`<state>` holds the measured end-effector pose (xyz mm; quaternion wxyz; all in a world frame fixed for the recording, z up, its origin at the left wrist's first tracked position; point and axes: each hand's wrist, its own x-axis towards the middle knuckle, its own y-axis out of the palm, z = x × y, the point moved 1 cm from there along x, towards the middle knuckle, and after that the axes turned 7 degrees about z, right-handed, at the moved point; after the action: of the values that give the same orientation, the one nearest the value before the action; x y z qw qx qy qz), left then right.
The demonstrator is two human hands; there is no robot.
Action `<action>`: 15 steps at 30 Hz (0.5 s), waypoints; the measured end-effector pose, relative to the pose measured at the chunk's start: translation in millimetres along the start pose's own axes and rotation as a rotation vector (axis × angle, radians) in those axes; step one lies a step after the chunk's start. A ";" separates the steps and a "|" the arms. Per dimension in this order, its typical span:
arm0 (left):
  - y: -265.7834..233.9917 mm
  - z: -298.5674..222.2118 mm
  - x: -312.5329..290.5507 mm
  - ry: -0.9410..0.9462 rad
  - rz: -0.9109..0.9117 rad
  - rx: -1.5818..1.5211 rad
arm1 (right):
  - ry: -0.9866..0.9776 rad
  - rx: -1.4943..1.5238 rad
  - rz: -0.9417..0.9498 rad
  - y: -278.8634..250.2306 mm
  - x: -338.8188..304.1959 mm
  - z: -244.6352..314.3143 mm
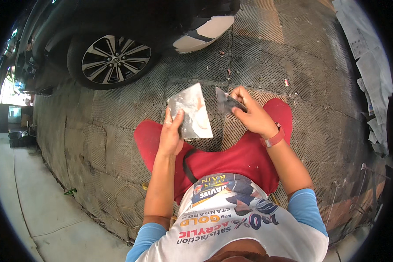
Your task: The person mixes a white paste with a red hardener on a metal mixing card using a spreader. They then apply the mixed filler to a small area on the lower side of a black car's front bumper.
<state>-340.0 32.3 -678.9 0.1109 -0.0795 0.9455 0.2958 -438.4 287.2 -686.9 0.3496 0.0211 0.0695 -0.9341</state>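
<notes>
My left hand (173, 132) grips a flat rectangular mixing board (188, 98) by its left edge, thumb on top. Pale, cream-coloured paste (199, 117) is smeared over much of the board's face. To the right of it, my right hand (253, 114) pinches a dark, thin-bladed spreader (225, 101) between thumb and fingers. The spreader's blade points toward the board, with a small gap between them. Its outline is a little blurred, and the part inside my fingers is hidden. Both things are held up above the floor, in front of my knees.
A dark car stands ahead, its spoked wheel (116, 60) at the upper left. A whitish patch (209, 32) shows on its lower bodywork. Ridged tiles (310, 91) cover the floor. Pale sheets (367, 56) hang at the right, and a thin hose (122, 203) lies at lower left.
</notes>
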 end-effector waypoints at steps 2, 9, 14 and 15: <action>-2.9 12.0 -2.5 -0.001 0.038 0.204 | -0.233 -0.292 -0.193 16.6 5.4 43.1; -5.8 13.4 0.2 0.385 -0.263 0.525 | -0.388 -1.080 0.063 73.7 -22.2 28.4; -27.9 16.2 14.8 0.373 -0.310 0.144 | -0.485 -0.919 0.142 64.2 -31.0 62.8; -31.0 12.5 12.8 0.305 -0.231 0.269 | -0.551 -0.835 0.143 70.2 -34.2 72.0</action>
<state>-343.6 13.2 -709.0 0.0094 -0.2156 0.9668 0.1370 -365.9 246.7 -620.7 0.3969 -0.3631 0.3408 -0.7711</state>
